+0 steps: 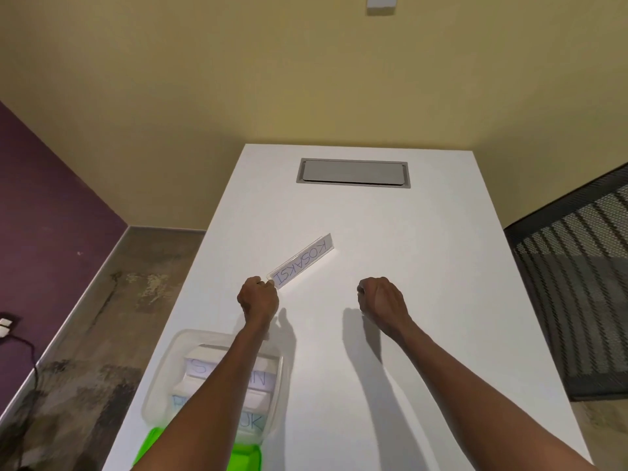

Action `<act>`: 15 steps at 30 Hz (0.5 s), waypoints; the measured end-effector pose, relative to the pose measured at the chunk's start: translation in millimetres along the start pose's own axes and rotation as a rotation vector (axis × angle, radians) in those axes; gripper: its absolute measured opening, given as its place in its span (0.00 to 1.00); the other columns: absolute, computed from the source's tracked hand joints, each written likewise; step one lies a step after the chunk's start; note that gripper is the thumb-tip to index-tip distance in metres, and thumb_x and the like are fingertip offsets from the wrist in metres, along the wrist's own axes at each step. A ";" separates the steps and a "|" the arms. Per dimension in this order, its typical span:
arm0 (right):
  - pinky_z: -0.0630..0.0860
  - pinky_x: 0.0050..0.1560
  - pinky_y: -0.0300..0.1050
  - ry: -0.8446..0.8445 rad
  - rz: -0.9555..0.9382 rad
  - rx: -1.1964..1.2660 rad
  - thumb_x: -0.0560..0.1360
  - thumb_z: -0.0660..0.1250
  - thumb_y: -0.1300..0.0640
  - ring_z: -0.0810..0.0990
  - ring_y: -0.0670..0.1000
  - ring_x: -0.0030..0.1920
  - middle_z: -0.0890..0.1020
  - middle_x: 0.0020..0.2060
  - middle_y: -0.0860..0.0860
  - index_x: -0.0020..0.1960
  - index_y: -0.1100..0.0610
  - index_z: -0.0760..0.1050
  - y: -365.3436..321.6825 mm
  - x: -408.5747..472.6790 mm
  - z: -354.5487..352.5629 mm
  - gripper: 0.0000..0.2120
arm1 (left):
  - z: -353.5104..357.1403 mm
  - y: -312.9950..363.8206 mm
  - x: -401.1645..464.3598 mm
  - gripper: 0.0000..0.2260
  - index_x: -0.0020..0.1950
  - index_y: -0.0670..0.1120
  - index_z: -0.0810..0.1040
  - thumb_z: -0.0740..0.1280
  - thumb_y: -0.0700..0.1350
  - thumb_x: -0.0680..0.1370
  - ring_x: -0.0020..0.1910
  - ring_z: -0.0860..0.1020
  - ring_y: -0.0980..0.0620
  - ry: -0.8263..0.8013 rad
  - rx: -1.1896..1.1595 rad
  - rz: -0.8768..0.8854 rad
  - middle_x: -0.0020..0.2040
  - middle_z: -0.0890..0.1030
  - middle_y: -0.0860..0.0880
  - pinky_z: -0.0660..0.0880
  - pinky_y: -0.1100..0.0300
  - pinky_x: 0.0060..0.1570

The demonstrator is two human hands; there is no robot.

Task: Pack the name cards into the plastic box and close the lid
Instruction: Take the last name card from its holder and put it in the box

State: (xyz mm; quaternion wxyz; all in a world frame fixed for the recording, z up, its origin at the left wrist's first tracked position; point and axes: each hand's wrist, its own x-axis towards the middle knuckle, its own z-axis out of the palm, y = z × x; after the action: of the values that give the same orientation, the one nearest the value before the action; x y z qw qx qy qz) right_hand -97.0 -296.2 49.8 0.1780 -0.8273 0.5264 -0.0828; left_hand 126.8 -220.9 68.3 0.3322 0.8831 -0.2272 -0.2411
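Above the smooth white table [390,266], left hand [258,297] pinches a slim rectangular name card [302,260].

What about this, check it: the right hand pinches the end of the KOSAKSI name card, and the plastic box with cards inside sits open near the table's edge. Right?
Wrong hand. The head view shows the left hand pinching the end of the KOSAKSI name card; the right hand is curled and holds nothing. The plastic box does sit open with cards inside.
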 end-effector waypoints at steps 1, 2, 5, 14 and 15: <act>0.49 0.31 0.45 0.000 0.005 0.039 0.63 0.57 0.67 0.54 0.52 0.35 0.56 0.30 0.52 0.33 0.53 0.54 2.7 9.4 5.7 0.13 | 5.6 -0.6 5.2 0.19 0.29 0.45 0.59 0.61 0.32 0.76 0.30 0.62 0.48 -0.026 0.003 -0.007 0.28 0.64 0.49 0.61 0.64 0.27; 0.51 0.31 0.45 -0.014 0.035 0.093 0.63 0.56 0.67 0.54 0.52 0.35 0.57 0.30 0.52 0.33 0.54 0.55 6.0 18.9 11.7 0.12 | 10.6 -1.3 9.9 0.19 0.29 0.45 0.58 0.60 0.31 0.76 0.30 0.62 0.47 -0.026 -0.004 -0.029 0.28 0.63 0.48 0.61 0.64 0.26; 0.65 0.42 0.42 -0.098 0.157 0.259 0.70 0.58 0.64 0.69 0.53 0.40 0.74 0.36 0.52 0.44 0.63 0.75 19.8 49.6 33.2 0.08 | 24.7 -6.6 20.6 0.12 0.33 0.43 0.63 0.59 0.34 0.75 0.37 0.66 0.45 0.023 0.009 -0.101 0.33 0.68 0.48 0.61 0.58 0.34; 0.65 0.67 0.42 -0.230 0.183 0.302 0.74 0.58 0.68 0.71 0.56 0.68 0.75 0.67 0.57 0.69 0.59 0.71 30.0 131.2 61.7 0.23 | 57.1 -17.3 44.9 0.16 0.61 0.27 0.70 0.60 0.34 0.75 0.60 0.75 0.35 -0.039 0.036 -0.189 0.60 0.76 0.32 0.71 0.48 0.59; 0.65 0.67 0.44 -0.239 0.174 0.294 0.73 0.58 0.68 0.70 0.56 0.69 0.75 0.67 0.57 0.69 0.58 0.70 30.3 137.3 63.3 0.25 | 60.2 -18.8 45.7 0.16 0.61 0.27 0.69 0.60 0.34 0.75 0.60 0.74 0.34 -0.036 0.024 -0.202 0.60 0.76 0.31 0.71 0.47 0.59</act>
State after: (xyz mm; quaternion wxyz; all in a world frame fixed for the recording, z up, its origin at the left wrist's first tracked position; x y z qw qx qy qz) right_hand -42.7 -418.2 -27.1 0.3646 -0.7475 0.5535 -0.0445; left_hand 132.3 -262.6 2.7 0.2915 0.9010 -0.1456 -0.2864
